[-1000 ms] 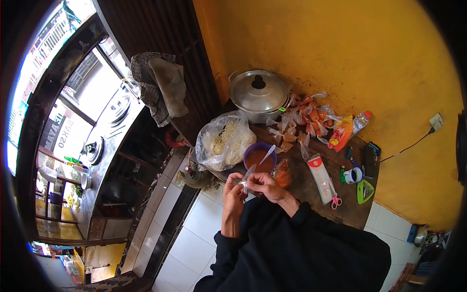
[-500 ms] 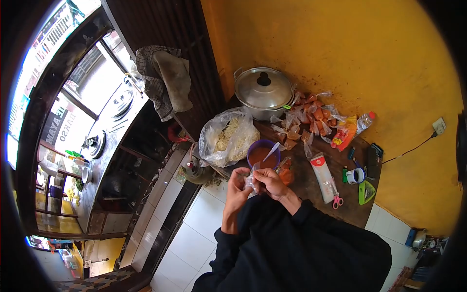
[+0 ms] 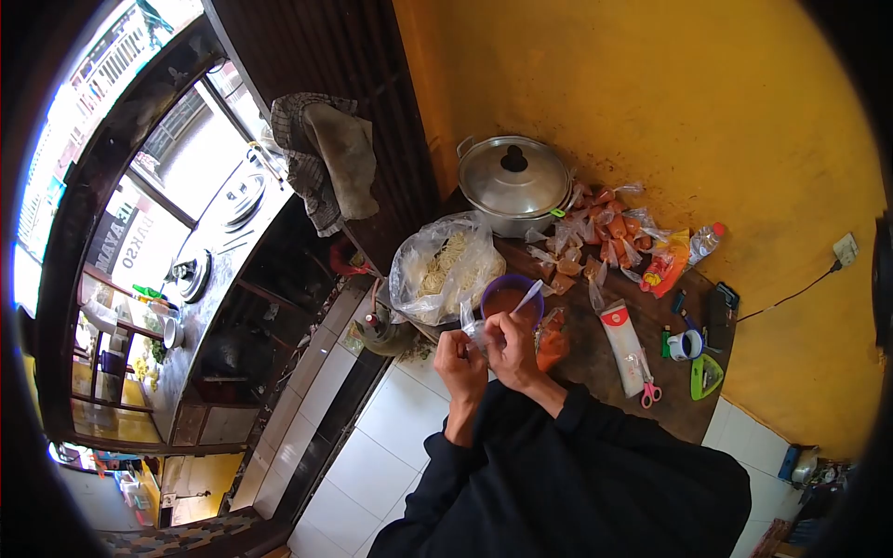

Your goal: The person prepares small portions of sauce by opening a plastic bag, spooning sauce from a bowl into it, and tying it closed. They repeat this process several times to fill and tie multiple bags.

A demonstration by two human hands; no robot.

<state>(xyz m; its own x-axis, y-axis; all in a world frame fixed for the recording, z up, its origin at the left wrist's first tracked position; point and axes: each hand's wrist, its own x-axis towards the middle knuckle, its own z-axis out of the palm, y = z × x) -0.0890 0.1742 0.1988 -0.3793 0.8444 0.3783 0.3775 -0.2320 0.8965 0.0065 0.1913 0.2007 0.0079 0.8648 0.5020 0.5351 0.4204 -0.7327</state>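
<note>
My left hand [image 3: 461,367] and my right hand [image 3: 513,352] are close together at the table's front edge, fingers pinched on a small clear plastic bag [image 3: 471,325] between them. Just behind them is a purple bowl [image 3: 487,296] of reddish-brown sauce, with a spoon [image 3: 530,295] leaning in it. A large clear bag of noodles [image 3: 445,270] lies to the left of the bowl. An orange-filled bag [image 3: 553,346] rests beside my right hand.
A lidded pot [image 3: 514,186] stands at the back by small filled bags [image 3: 614,228]. Farther right are a long white packet [image 3: 621,349], pink scissors [image 3: 650,394], a white cup [image 3: 686,345], a green container [image 3: 706,377] and a bottle [image 3: 707,241]. A gas cylinder [image 3: 383,335] stands left.
My hands have changed their grip on the small bag, fingers now drawn in at its edge, and the bag's top sticks up. The whole view has shifted slightly.
</note>
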